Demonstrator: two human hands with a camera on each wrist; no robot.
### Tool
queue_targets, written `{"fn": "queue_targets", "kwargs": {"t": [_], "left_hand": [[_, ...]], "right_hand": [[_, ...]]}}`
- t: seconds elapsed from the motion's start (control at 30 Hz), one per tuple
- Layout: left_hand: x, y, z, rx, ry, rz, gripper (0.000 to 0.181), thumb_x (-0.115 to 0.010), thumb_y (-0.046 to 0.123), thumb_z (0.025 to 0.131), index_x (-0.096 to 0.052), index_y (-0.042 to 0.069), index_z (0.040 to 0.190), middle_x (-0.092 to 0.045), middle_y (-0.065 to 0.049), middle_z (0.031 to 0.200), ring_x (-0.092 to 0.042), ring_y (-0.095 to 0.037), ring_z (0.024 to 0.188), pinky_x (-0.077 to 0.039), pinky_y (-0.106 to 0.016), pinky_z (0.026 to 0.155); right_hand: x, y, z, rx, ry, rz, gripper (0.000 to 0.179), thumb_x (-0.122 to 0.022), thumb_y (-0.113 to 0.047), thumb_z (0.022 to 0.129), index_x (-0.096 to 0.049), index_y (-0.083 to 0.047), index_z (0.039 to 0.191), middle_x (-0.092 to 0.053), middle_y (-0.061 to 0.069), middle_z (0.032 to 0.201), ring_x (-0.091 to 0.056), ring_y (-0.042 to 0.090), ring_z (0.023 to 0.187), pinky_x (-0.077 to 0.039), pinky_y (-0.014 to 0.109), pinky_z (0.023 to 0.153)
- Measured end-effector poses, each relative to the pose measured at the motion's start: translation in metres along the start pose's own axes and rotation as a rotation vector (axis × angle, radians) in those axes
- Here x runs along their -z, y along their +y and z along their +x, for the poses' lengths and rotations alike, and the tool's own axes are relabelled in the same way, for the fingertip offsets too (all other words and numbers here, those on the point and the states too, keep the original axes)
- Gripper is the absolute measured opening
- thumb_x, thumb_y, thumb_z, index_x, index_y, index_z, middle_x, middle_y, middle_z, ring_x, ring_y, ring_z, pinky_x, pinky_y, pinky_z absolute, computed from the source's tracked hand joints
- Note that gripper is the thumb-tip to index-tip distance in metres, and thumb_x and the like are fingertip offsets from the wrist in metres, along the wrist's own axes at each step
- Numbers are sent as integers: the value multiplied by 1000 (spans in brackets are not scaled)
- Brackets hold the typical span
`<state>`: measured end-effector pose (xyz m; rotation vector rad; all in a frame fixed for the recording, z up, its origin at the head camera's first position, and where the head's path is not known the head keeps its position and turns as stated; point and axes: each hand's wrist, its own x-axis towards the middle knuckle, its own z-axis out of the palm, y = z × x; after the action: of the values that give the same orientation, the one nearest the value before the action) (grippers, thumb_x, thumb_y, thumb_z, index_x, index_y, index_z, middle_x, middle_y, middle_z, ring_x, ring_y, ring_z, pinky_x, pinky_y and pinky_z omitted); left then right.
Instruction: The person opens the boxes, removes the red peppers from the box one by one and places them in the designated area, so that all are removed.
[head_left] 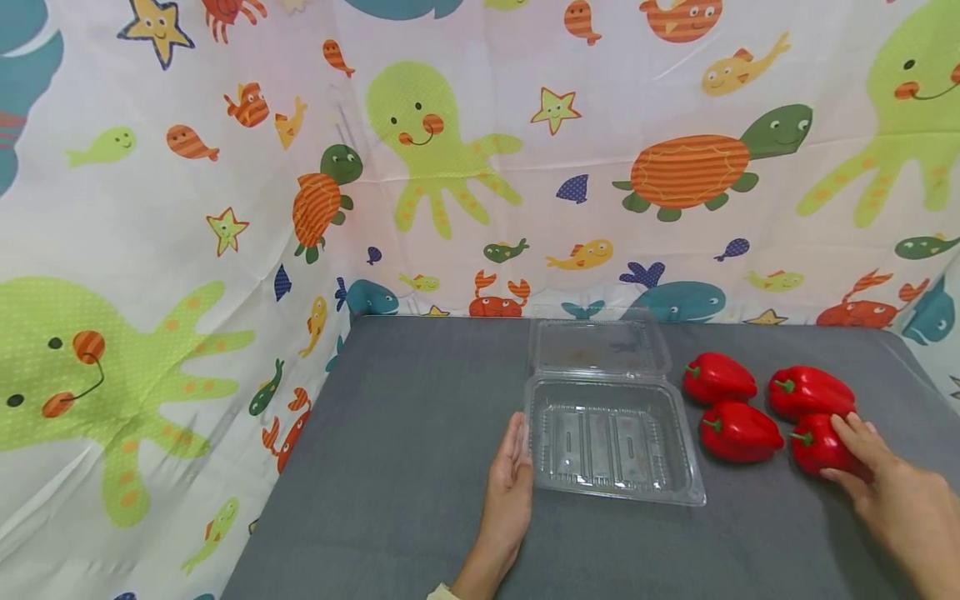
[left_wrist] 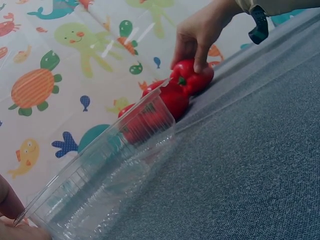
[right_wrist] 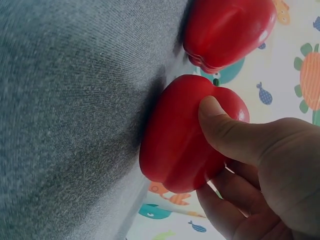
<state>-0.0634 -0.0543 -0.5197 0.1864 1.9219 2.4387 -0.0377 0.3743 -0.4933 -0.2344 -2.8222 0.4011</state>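
A clear plastic clamshell container [head_left: 613, 492] lies with its lid [head_left: 596, 346] folded back. At its left side my left hand [head_left: 506, 487] holds the edge; in the left wrist view a corner of the container [left_wrist: 95, 165] sits between thumb and fingers. My right hand [head_left: 892, 483] grips the front right red bell pepper [head_left: 821, 446], thumb on one side and fingers on the other, as the right wrist view shows on the pepper [right_wrist: 185, 135]. Three other red bell peppers lie close by: one at front left [head_left: 741, 433], one behind it [head_left: 720, 379], one at back right [head_left: 812, 392].
A grey cloth [head_left: 420, 417] covers the table. Behind and to the left hangs a white curtain [head_left: 480, 250] printed with sea animals, meeting the table's back edge. The peppers stand just right of the container.
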Motion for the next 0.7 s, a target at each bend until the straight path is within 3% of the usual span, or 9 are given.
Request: {"fn": "queue_targets", "kwargs": {"t": [0.5,0.7], "left_hand": [[1,1,-3,17,-4,-12,64,-32,-10,107,-17,2,168,-18,-12,176,-15,-23,162,-22,-16,122],[2,0,-2,21,-13,-13,66,-32,-9,106,-16,2,168,-16,-11,176,-13,-23,162,-21,-15,122]], "right_hand": [[-1,4,-6,14,-53,30,105,-85,12,75,-28,4,162,-30,42,154,-34,63,139,-33,80,100],[-3,9,-5,67,-25,22,106,-89,10,70,-32,7,160,-34,44,150,-41,67,131,-37,81,96]]}}
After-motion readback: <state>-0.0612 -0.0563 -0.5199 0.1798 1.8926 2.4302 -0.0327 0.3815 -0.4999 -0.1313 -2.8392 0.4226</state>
